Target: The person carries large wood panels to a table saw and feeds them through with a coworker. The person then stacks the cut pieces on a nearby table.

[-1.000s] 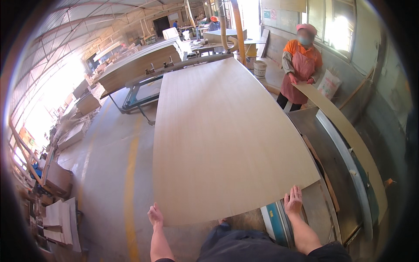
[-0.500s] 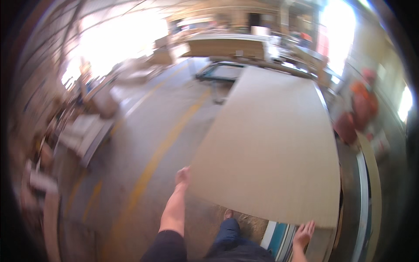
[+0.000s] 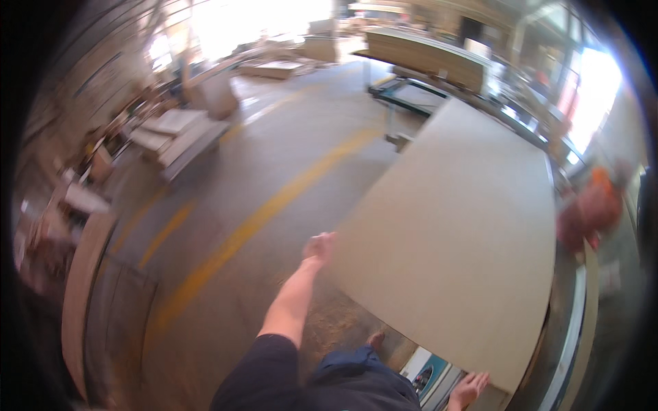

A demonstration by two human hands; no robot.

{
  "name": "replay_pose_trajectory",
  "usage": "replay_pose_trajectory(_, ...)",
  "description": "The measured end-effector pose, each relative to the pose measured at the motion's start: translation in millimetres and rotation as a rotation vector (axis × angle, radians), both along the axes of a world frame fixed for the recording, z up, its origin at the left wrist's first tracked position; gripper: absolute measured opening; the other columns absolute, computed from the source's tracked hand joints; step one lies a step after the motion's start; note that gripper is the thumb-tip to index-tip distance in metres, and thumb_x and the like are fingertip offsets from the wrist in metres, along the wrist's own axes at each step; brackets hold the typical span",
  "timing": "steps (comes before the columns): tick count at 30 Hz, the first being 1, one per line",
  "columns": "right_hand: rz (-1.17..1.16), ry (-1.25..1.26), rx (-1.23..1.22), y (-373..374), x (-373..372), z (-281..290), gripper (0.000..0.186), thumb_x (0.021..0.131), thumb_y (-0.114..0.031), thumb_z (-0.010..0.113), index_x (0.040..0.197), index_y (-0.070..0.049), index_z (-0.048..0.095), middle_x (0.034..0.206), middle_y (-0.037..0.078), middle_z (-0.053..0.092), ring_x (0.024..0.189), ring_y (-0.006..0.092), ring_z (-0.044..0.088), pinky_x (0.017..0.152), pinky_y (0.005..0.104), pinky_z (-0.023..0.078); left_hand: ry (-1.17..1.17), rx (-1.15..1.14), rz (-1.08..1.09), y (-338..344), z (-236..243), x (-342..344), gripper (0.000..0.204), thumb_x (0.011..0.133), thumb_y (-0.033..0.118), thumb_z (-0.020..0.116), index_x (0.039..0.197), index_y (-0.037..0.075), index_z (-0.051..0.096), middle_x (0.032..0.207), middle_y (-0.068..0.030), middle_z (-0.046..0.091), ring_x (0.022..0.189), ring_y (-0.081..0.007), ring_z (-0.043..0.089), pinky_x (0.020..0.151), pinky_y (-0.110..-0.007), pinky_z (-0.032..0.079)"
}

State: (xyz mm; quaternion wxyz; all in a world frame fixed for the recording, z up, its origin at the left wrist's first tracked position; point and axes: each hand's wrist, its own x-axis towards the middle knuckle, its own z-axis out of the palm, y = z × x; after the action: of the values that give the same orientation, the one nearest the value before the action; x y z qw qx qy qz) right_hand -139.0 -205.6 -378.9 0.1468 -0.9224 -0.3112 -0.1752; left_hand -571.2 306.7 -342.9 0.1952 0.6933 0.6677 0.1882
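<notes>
A large pale wooden panel (image 3: 459,233) lies slanting away from me over a machine with teal parts (image 3: 425,366). My left hand (image 3: 319,243) is closed on the panel's near left corner. My right hand (image 3: 467,389) grips the near edge by the right corner, fingers showing on top. A person in orange and pink (image 3: 591,212) stands at the panel's right, blurred, beside a long narrow board strip (image 3: 586,315).
A stack of boards (image 3: 421,55) stands beyond the panel's far end. Boards on a low support (image 3: 178,137) and piled wood (image 3: 82,195) line the left, with an upright plank (image 3: 82,301) nearer me. The floor (image 3: 274,171) has yellow lines.
My view has swung leftward, so the panel and the person appear farther right. Both hands stay on the near end of the panel; my left arm now shows more.
</notes>
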Motion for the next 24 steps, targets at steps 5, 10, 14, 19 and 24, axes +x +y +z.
replay_pose_trajectory(5, 0.022, 0.019, 0.025, -15.9, -17.5, -1.9, 0.042, 0.097, -0.023, 0.057, 0.127, 0.007, 0.062, 0.142, 0.027, 0.056, 0.136, 0.0444, 0.049, 0.113, 0.0496, 0.042, 0.033, 0.123, 0.003, -23.5, -46.4, -64.1, 0.052, 0.106, 0.045, 0.041, 0.093, 0.001, 0.067, 0.101, -0.0254, 0.071, 0.096, -0.0464, 0.068, 0.079, -0.055, 0.054)
replay_pose_trajectory(10, 0.009, -0.017, 0.057, -64.9, -40.8, -14.9, 0.046, 0.096, -0.023, 0.057, 0.13, 0.008, 0.059, 0.146, 0.026, 0.053, 0.138, 0.044, 0.047, 0.113, 0.0487, 0.042, 0.033, 0.13, -0.02, -67.4, -35.2, -74.4, 0.055, 0.106, 0.046, 0.043, 0.09, -0.002, 0.064, 0.091, -0.0303, 0.068, 0.092, -0.0493, 0.066, 0.077, -0.056, 0.05)
replay_pose_trajectory(14, -0.002, -0.027, 0.064, -100.7, -60.2, -22.7, 0.047, 0.096, -0.023, 0.057, 0.131, 0.009, 0.058, 0.148, 0.024, 0.051, 0.139, 0.0433, 0.047, 0.113, 0.0475, 0.043, 0.005, 0.178, -0.038, -99.8, -36.9, -87.7, 0.054, 0.106, 0.045, 0.045, 0.089, -0.003, 0.063, 0.089, -0.0307, 0.068, 0.09, -0.0495, 0.066, 0.076, -0.056, 0.051)
replay_pose_trajectory(19, 0.008, -0.006, 0.071, -150.5, -109.2, -30.5, 0.048, 0.096, -0.024, 0.058, 0.129, 0.011, 0.059, 0.149, 0.025, 0.05, 0.139, 0.0431, 0.046, 0.114, 0.0487, 0.042, 0.058, 0.196, -0.019, -155.4, -42.2, -138.8, 0.054, 0.106, 0.045, 0.047, 0.087, -0.003, 0.064, 0.088, -0.0303, 0.068, 0.089, -0.0496, 0.067, 0.074, -0.056, 0.051)
replay_pose_trajectory(24, 0.025, -0.011, 0.082, -197.8, -151.3, -24.7, 0.048, 0.095, -0.024, 0.058, 0.128, 0.011, 0.059, 0.148, 0.025, 0.051, 0.139, 0.0434, 0.046, 0.113, 0.049, 0.043, 0.07, 0.173, 0.003, -203.9, -36.9, -183.2, 0.055, 0.105, 0.046, 0.047, 0.086, -0.003, 0.064, 0.088, -0.0303, 0.068, 0.089, -0.0496, 0.067, 0.074, -0.057, 0.051)
